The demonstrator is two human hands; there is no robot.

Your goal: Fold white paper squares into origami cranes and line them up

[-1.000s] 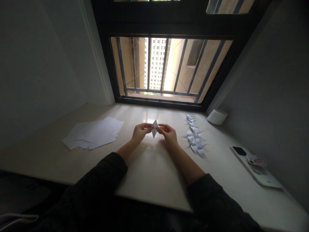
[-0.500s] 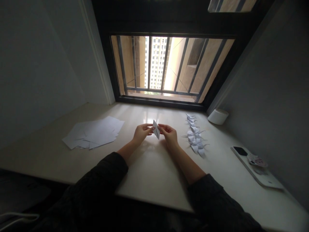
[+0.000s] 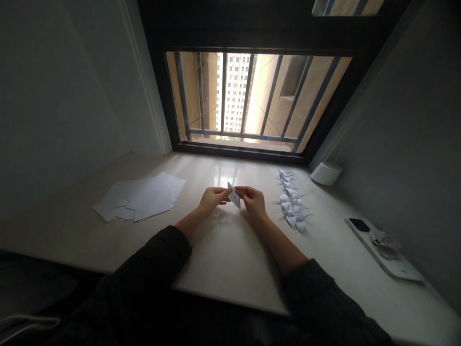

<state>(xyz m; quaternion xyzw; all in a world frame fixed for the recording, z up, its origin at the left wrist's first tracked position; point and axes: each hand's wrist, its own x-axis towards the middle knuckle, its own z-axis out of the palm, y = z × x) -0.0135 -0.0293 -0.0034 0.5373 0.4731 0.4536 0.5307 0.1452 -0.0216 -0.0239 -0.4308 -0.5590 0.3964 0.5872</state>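
A small folded white paper (image 3: pixel 235 196), diamond-shaped with a crease down its middle, is held up between my two hands above the white counter (image 3: pixel 230 259). My left hand (image 3: pixel 212 199) pinches its left edge between thumb and fingers. On the opposite side, my right hand (image 3: pixel 252 198) grips its upper right edge with thumb and forefinger. To the right of my hands, several folded paper cranes (image 3: pixel 291 206) stand in a row running toward the window.
Loose sheets of white paper (image 3: pixel 151 194) lie in a spread pile at left. A white rounded object (image 3: pixel 326 173) sits by the right wall. Nearer me on that side lies a phone (image 3: pixel 382 254) with a grip on its back. The barred window (image 3: pixel 237 149) closes off the far side.
The folded paper has tilted slightly, its lower tip now pointing further right. My right fingers have shifted a little higher along its edge. Both hands keep hold of it.
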